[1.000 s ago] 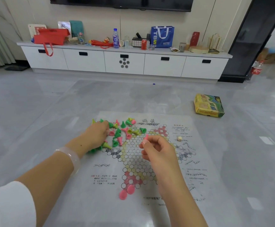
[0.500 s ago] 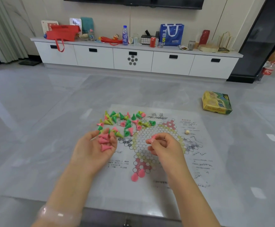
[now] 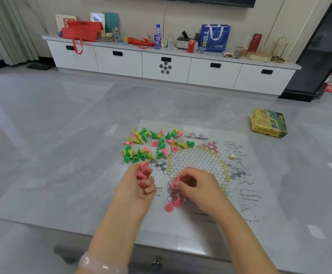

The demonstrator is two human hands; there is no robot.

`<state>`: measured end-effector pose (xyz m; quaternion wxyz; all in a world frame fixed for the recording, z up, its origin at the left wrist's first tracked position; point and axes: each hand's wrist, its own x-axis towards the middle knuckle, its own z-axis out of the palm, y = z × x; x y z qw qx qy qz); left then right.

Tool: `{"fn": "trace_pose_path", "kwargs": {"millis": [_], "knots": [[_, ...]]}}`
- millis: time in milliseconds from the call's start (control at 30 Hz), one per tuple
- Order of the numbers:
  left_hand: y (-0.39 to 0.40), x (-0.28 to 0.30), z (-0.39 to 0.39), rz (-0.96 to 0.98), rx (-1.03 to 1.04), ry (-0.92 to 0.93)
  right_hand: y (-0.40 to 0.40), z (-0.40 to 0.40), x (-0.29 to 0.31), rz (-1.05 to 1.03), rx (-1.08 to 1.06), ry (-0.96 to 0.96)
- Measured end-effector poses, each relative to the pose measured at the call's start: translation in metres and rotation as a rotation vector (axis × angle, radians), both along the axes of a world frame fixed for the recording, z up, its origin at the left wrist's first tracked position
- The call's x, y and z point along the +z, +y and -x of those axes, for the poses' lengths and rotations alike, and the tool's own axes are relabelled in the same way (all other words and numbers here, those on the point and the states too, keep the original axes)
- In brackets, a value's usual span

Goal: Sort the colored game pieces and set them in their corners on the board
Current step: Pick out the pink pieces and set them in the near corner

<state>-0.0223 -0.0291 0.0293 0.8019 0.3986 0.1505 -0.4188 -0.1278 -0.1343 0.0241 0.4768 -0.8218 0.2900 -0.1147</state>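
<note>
Head view: left hand cups several small pink plastic cone pieces; right hand pinches one by its tip above the printed paper board's six-o'clock corner. Light, stiff, topple-prone.

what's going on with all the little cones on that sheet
A person is sorting game pieces on a printed board. The left hand holds several pink cones, the right hand pinches one pink cone over the near pink corner, where two pink cones already stand. A mixed pile waits.
</note>
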Motion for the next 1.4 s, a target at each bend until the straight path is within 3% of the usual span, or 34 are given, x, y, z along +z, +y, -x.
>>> {"fn": "trace_pose_path", "kwargs": {"millis": [300, 1400], "knots": [[0.011, 0.003, -0.007, 0.018, -0.039, -0.039, 0.005, -0.001, 0.005, 0.075, 0.164, 0.091], [0.017, 0.009, -0.013, 0.045, 0.003, -0.009, 0.009, -0.001, 0.010, -0.027, 0.145, 0.147]]}}
